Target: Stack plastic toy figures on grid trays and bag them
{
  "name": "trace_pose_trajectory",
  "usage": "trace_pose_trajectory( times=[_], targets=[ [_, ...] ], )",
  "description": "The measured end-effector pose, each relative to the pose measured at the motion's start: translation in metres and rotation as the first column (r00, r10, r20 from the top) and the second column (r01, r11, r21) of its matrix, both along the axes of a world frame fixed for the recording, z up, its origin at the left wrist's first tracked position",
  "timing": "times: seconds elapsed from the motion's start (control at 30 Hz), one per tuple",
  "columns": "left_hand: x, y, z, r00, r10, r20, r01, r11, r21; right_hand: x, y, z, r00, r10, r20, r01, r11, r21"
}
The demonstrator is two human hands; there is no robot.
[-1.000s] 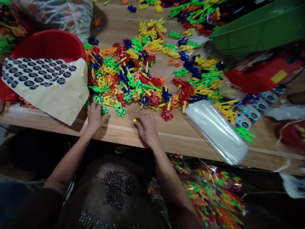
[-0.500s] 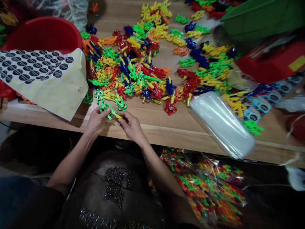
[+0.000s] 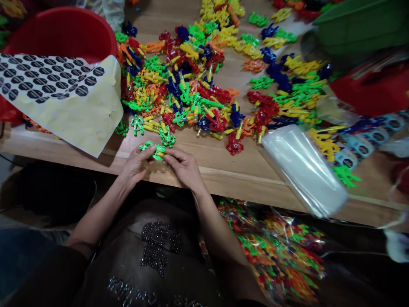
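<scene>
My left hand [image 3: 137,164] and my right hand [image 3: 183,166] meet at the near edge of the wooden table [image 3: 223,170]. Both are closed on a small green plastic toy figure [image 3: 153,150] with a yellow piece at its right end, held just above the table. Right behind them lies a big pile of small plastic toy pieces [image 3: 191,94] in red, yellow, green, blue and orange. Two loose green figures [image 3: 138,124] lie at the pile's near left edge.
A red tub [image 3: 64,36] stands at the back left, with a yellow sticker sheet [image 3: 60,98] of black hexagons draped over it. A stack of clear plastic bags [image 3: 303,170] lies right. A green bin [image 3: 364,23] sits far right. Filled toy bags [image 3: 281,251] rest below the table.
My hands left the tabletop, the left with a green figure and the right with a yellow piece, and came together at the table's edge. The view shifted slightly.
</scene>
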State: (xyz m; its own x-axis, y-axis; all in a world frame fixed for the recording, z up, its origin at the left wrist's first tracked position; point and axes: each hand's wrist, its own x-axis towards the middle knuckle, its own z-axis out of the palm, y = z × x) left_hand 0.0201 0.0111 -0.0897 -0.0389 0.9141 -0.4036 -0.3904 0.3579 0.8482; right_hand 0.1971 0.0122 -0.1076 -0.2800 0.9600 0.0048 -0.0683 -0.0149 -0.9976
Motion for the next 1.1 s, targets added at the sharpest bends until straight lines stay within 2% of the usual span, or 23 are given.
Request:
trace_pose_trajectory(
  times=[0.13,0.2,0.27,0.37,0.5,0.57,0.63,0.67,0.73,0.8,0.83,0.9,0.97,1.03,1.1],
  targets=[
    [0.000,-0.002,0.003,0.997,-0.029,0.072,0.031,0.999,-0.031,0.004,0.000,0.003,0.996,0.045,-0.078,-0.057,0.985,-0.162],
    [0.000,-0.002,0.005,0.996,-0.034,0.081,0.037,0.999,-0.038,0.006,0.001,0.006,0.990,0.060,-0.130,-0.083,0.979,-0.185],
    [0.002,-0.004,0.005,0.997,-0.025,0.071,0.028,0.999,-0.034,0.008,0.002,0.008,0.987,0.066,-0.144,-0.089,0.983,-0.161],
    [0.006,-0.007,0.003,0.999,0.024,0.029,-0.024,1.000,0.001,0.007,0.000,0.007,0.996,0.033,-0.080,-0.041,0.995,-0.093],
    [0.013,-0.008,0.000,0.960,0.154,-0.232,-0.108,0.974,0.199,0.005,-0.006,0.002,0.998,-0.058,0.025,0.058,0.998,-0.008],
    [0.016,-0.005,-0.003,0.940,0.126,-0.318,-0.042,0.965,0.258,0.009,-0.005,0.003,0.994,-0.088,0.061,0.087,0.996,0.016],
    [0.016,0.001,-0.008,0.940,0.033,-0.340,0.064,0.961,0.269,0.022,0.003,0.010,0.979,-0.171,0.115,0.164,0.984,0.067],
    [0.016,0.004,-0.011,0.927,0.005,-0.374,0.110,0.952,0.285,0.033,0.010,0.014,0.957,-0.249,0.147,0.232,0.965,0.120],
    [0.013,0.012,-0.019,0.854,0.010,-0.520,0.201,0.916,0.348,0.059,0.026,0.022,0.872,-0.443,0.207,0.381,0.881,0.280],
    [0.010,0.020,-0.026,0.709,0.050,-0.704,0.331,0.858,0.394,0.088,0.042,0.025,0.749,-0.592,0.297,0.437,0.779,0.449],
    [0.010,0.024,-0.030,0.627,0.058,-0.777,0.405,0.827,0.389,0.101,0.049,0.023,0.679,-0.626,0.383,0.413,0.757,0.506],
    [0.012,0.028,-0.036,0.493,0.033,-0.870,0.535,0.777,0.332,0.120,0.058,0.012,0.527,-0.616,0.586,0.327,0.783,0.529],
    [0.021,0.028,-0.041,0.428,-0.014,-0.904,0.609,0.743,0.277,0.128,0.061,-0.004,0.409,-0.567,0.715,0.272,0.824,0.498],
    [0.033,0.026,-0.043,0.422,-0.047,-0.905,0.655,0.707,0.269,0.127,0.060,-0.021,0.371,-0.551,0.747,0.258,0.834,0.487],
    [0.044,0.023,-0.043,0.443,-0.053,-0.895,0.678,0.673,0.296,0.123,0.059,-0.033,0.371,-0.544,0.753,0.260,0.839,0.478]
  ],
)
